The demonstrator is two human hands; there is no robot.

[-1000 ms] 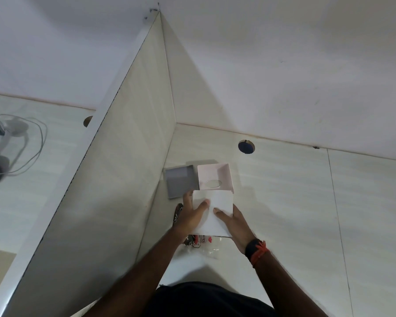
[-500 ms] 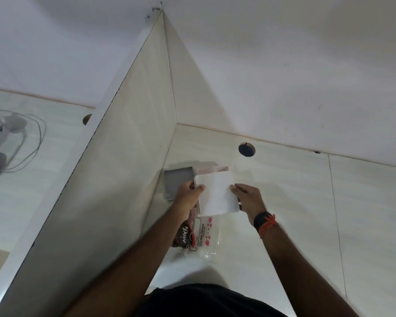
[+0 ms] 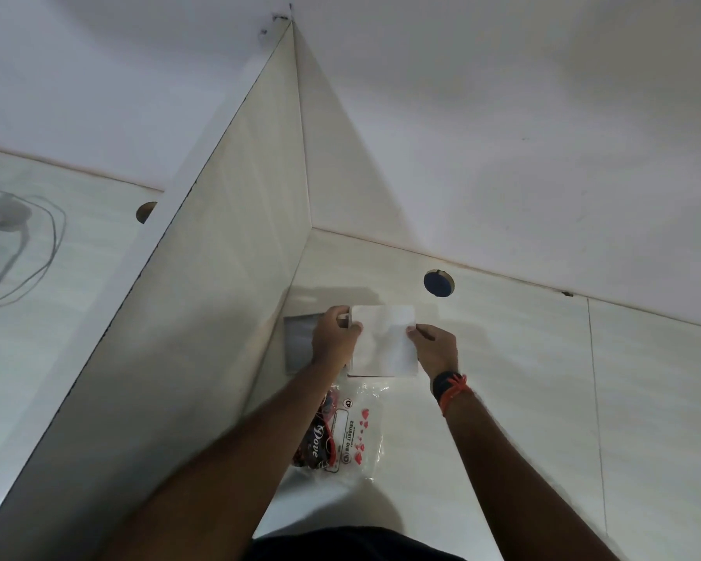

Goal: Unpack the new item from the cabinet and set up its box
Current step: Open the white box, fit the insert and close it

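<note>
We see two bare hands reaching into one pale cabinet compartment; between them sits one white box lid, square and face up, with a thin pinkish edge of the box below it showing along its near side, so we cannot tell whether the lid is fully seated. The left hand is curled at the lid's left edge, thumb on top of it and fingers wrapped down the side, gripping it; the right hand is partly closed at the lid's right edge, its thumb pressed on the top surface and its other fingers folded behind, pinching that edge. One dark band and one orange thread circle the right wrist.

Just left of the lid, partly hidden under the left hand, lies one flat grey square piece, close against the upright divider panel; what it is we cannot tell. Nearer to us, below the lid and beside the left forearm, lies one clear plastic bag printed with small red hearts, and against its left side one dark wrapper marked Dove.

We count two round holes in the shelf: one dark hole near the back wall, beyond the right hand, and one in the next compartment to the left, half cut off by the divider. In that left compartment one thin grey cable loops around one blurred grey object at the frame's edge.
</note>
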